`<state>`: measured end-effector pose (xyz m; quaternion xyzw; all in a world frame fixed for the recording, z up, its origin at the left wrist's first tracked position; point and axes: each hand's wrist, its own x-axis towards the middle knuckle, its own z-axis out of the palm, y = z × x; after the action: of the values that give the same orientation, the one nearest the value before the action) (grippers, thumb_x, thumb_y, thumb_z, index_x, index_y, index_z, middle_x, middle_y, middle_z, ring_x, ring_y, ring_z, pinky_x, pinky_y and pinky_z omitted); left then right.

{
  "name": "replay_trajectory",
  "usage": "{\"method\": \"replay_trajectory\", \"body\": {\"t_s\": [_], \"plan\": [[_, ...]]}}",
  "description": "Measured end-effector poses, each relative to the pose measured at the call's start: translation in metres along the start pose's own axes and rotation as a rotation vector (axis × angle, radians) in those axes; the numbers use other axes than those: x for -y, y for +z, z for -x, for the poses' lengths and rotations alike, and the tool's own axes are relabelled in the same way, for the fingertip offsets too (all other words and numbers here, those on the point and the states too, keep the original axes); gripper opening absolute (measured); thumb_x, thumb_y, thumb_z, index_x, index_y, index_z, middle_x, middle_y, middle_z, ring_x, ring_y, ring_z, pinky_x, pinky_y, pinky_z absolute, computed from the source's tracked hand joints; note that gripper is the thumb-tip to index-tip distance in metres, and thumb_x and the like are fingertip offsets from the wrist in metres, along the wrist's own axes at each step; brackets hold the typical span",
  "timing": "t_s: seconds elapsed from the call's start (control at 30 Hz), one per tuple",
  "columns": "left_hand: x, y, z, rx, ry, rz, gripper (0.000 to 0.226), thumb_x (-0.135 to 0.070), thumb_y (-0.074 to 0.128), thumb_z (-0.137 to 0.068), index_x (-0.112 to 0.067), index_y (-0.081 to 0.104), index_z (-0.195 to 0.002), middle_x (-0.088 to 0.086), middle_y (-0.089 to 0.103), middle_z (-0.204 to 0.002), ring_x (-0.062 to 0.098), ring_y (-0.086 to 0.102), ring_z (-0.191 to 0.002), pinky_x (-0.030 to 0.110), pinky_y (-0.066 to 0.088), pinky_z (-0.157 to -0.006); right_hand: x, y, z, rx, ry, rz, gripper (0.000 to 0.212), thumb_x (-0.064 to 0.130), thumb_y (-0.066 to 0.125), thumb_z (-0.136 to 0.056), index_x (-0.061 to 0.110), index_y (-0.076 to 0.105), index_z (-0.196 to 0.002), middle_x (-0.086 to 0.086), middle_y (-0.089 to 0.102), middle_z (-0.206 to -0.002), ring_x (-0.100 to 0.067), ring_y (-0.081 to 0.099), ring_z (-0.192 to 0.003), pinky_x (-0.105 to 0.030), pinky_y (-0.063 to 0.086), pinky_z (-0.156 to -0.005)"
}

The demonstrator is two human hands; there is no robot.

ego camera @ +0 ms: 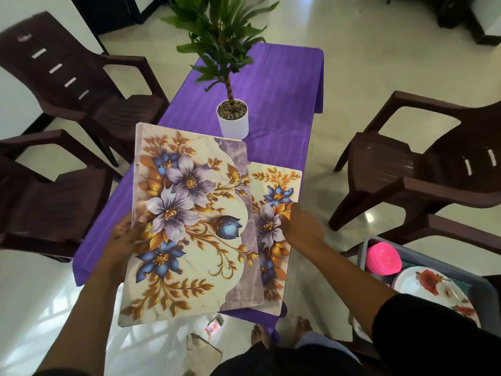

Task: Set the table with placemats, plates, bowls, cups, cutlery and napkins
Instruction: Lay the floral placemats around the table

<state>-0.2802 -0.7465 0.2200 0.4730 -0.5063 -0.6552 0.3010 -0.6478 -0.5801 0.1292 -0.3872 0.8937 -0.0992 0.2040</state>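
The left hand (127, 237) grips the raised stack of placemats (187, 221) by its left edge, thumb on top. The right hand (301, 226) presses loosely curled fingers on the mat (279, 191) lying on the table (271, 85).

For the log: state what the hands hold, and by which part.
The left hand grips a stack of placemats by its left edge, thumb on top. The right hand rests on a single placemat lying on the table; no clear grip.
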Motion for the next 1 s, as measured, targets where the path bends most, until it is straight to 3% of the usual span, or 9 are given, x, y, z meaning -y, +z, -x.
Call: {"method": "replay_trajectory", "body": {"t_s": [0.07,0.13,0.33,0.47,0.57,0.67,0.77,0.83,1.0], "plan": [[0.002,0.009,-0.002,0.026,0.009,0.01,0.066,-0.051,0.077,-0.086,-0.004,0.065,-0.13,0.033,0.066,-0.126,0.033,0.077,-0.089,0.041,0.065,-0.073,0.015,-0.03,0.007,0.135,0.035,-0.497,0.029,0.053,0.051,-0.101,0.028,0.067,-0.105,-0.013,0.074,-0.113,-0.032,0.073,-0.098,-0.048,0.06,-0.092],[0.004,0.023,-0.005,0.039,0.025,0.04,0.06,-0.045,0.072,-0.093,-0.002,0.062,-0.133,0.036,0.063,-0.129,0.034,0.077,-0.089,0.042,0.065,-0.073,0.028,-0.053,0.012,0.372,0.187,-1.018,0.018,0.039,0.066,-0.099,0.022,0.067,-0.096,-0.018,0.073,-0.108,-0.034,0.072,-0.091,-0.047,0.06,-0.087],[-0.006,0.097,-0.001,0.041,0.065,0.12,0.039,-0.026,0.053,-0.104,-0.011,0.061,-0.138,0.014,0.072,-0.126,0.029,0.075,-0.101,0.039,0.064,-0.079,0.014,-0.069,-0.011,0.276,0.235,-1.352,0.013,0.008,0.077,-0.09,0.011,0.068,-0.097,-0.017,0.073,-0.101,-0.026,0.069,-0.083,-0.032,0.053,-0.066],[-0.001,0.142,0.001,0.05,0.033,0.084,0.031,-0.025,0.049,-0.107,-0.019,0.066,-0.132,0.005,0.073,-0.129,0.021,0.073,-0.109,0.035,0.062,-0.084,-0.022,-0.083,-0.042,0.261,0.257,-1.354,0.018,0.004,0.077,-0.088,0.009,0.068,-0.103,-0.01,0.074,-0.091,-0.023,0.067,-0.073,-0.03,0.051,-0.058],[0.003,0.173,-0.001,0.02,-0.014,0.068,0.028,-0.024,0.042,-0.11,-0.027,0.063,-0.129,-0.013,0.077,-0.114,0.005,0.074,-0.095,0.021,0.059,-0.067,-0.05,-0.09,-0.069,0.302,0.258,-1.306,0.011,0.003,0.072,-0.093,0.011,0.067,-0.098,-0.006,0.074,-0.088,-0.019,0.068,-0.071,-0.025,0.054,-0.048],[0.001,0.198,-0.008,0.018,-0.021,-0.015,0.036,-0.025,0.047,-0.111,-0.032,0.053,-0.145,0.001,0.067,-0.14,0.027,0.063,-0.13,0.053,0.053,-0.104,-0.077,-0.093,-0.105,0.373,0.225,-1.299,0.01,0.005,0.071,-0.093,0.01,0.068,-0.101,-0.014,0.075,-0.102,-0.026,0.07,-0.086,-0.032,0.062,-0.066],[-0.001,0.219,-0.017,0.005,0.011,-0.058,0.043,-0.018,0.055,-0.109,-0.028,0.049,-0.149,0.006,0.06,-0.147,0.032,0.056,-0.138,0.065,0.04,-0.113,-0.094,-0.102,-0.132,0.46,0.208,-1.297,0.055,0.02,0.086,-0.072,0.002,0.067,-0.12,-0.019,0.073,-0.119,-0.035,0.07,-0.104,-0.048,0.058,-0.092],[-0.007,0.24,-0.021,-0.04,0.04,-0.095,0.046,-0.017,0.056,-0.108,-0.025,0.047,-0.152,0.004,0.06,-0.148,0.028,0.056,-0.138,0.065,0.042,-0.113,-0.103,-0.108,-0.15,0.48,0.203,-1.274,0.073,0.025,0.089,-0.06,0.0,0.066,-0.125,-0.016,0.075,-0.115,-0.03,0.073,-0.095,-0.042,0.063,-0.081],[-0.027,0.283,-0.028,-0.164,0.094,-0.184,0.04,-0.016,0.054,-0.109,-0.027,0.054,-0.148,-0.006,0.066,-0.14,0.016,0.061,-0.132,0.049,0.052,-0.106,-0.105,-0.124,-0.182,0.437,0.18,-1.251,0.03,0.007,0.074,-0.091,0.004,0.071,-0.12,-0.011,0.079,-0.102,-0.022,0.073,-0.072,-0.025,0.057,-0.051]]}}
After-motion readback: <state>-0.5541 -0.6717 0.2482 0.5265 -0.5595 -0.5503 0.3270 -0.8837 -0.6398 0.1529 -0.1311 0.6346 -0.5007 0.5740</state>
